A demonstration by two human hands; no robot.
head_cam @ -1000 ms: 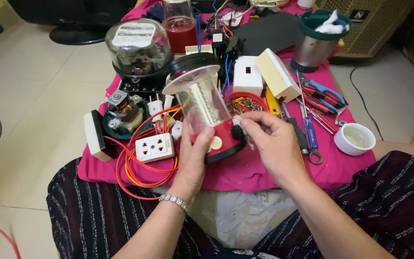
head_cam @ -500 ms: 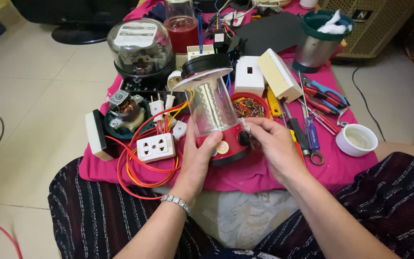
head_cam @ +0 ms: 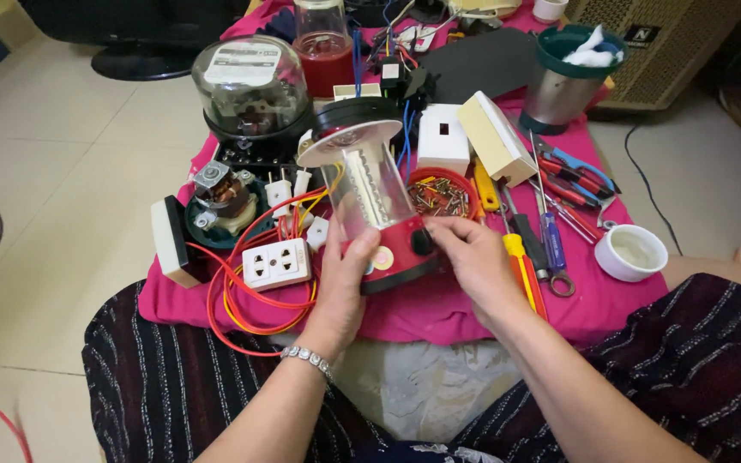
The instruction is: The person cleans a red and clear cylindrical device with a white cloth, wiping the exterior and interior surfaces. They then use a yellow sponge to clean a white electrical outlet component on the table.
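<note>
Two hands meet on one lantern point(head_cam: 376, 201), which stands tilted on the pink cloth point(head_cam: 439, 304) spread over the worktop, directly between them. The cloth is the largest thing here, reaching out beyond both hands and hanging down toward the person's lap.

Beyond the left hand point(head_cam: 342, 279) stands a glass-domed meter point(head_cam: 250, 86), and farther back a red-filled jar point(head_cam: 323, 47). The lantern itself has a clear ribbed cylinder, a black cap and a red base. The left hand is wrapped around the base and lower cylinder from its own side, thumb laid up the front, grasping it. The right hand point(head_cam: 473, 261) presses against the other side of the base, fingers curled at the black knob point(head_cam: 423, 242); whether it pinches the knob or only touches it cannot be told.

Beyond the right hand sits a steel cup point(head_cam: 559, 81) with a green rim. Just outside the left hand lies a coil of red wire point(head_cam: 246, 296) around a white socket block point(head_cam: 276, 263), with a small motor point(head_cam: 220, 197) past it. Beyond the right hand's fingers is a red dish point(head_cam: 441, 193) of small parts. Outward of the right hand lie screwdrivers point(head_cam: 529, 249), pliers point(head_cam: 576, 176) and a white bowl point(head_cam: 632, 251). A bracelet point(head_cam: 306, 358) circles the left wrist.
</note>
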